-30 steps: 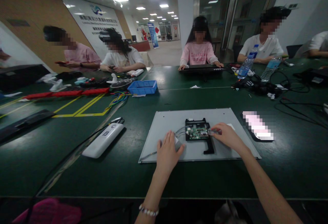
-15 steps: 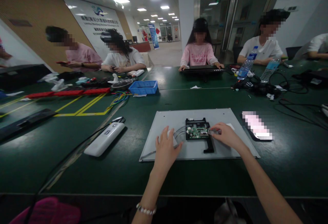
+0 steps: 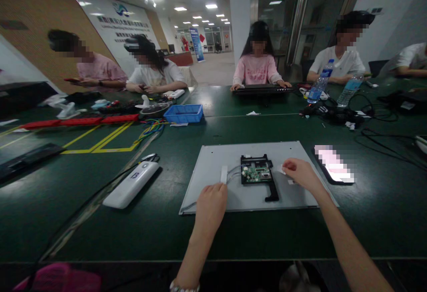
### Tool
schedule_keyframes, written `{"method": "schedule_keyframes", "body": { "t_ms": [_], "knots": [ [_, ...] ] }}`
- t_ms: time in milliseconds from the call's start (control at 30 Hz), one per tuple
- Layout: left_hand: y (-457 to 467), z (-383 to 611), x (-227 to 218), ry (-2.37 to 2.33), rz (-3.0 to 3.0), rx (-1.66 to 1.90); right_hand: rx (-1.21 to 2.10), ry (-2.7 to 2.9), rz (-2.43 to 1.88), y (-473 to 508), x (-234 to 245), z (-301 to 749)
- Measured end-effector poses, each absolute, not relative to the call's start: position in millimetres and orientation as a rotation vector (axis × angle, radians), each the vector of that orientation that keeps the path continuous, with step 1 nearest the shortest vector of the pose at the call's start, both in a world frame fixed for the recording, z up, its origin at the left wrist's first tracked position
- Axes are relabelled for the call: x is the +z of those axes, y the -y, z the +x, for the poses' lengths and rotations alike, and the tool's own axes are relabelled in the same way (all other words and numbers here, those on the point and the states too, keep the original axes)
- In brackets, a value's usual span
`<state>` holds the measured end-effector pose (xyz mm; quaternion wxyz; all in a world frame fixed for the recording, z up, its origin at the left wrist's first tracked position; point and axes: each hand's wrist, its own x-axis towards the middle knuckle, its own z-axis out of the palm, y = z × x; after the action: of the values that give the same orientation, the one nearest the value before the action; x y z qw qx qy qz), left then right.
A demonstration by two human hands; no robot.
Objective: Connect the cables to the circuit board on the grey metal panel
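Observation:
A light grey flat panel [image 3: 233, 149] lies on the green table. On it sits a black bracket [image 3: 271, 192] with a green circuit board [image 3: 255, 174]; grey cables [image 3: 235, 172] run left from the board. My left hand [image 3: 211, 203] is closed at the lower end of a white tape strip [image 3: 224, 174], which stretches across the cables; its fingertips are partly hidden. To the right of the board, my right hand [image 3: 300, 174] pinches a small whitish piece [image 3: 282, 169], apparently tape, over the panel. Another small white piece [image 3: 292, 182] shows below that hand.
A phone [image 3: 333, 165] lies right of the panel. Left are a white power bank [image 3: 131, 185] with a black cable and a blue bin [image 3: 183, 114]. Water bottles [image 3: 350, 89] stand at the back right. Several people sit across the table, one holding a black flat device [image 3: 262, 90].
My left hand has gone from spread fingers to closed, lower on the panel. My right hand has moved right, off the board's edge, with the small whitish piece in its fingers.

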<state>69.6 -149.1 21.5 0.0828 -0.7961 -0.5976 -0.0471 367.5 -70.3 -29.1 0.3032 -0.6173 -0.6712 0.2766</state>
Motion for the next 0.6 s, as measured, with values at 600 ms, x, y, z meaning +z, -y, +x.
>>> {"method": "schedule_keyframes", "body": {
  "t_ms": [600],
  "knots": [
    [129, 50, 32, 1.66, -2.219, -0.413, 0.233, 1.77, -1.844, 67, -35, 390]
  ]
}}
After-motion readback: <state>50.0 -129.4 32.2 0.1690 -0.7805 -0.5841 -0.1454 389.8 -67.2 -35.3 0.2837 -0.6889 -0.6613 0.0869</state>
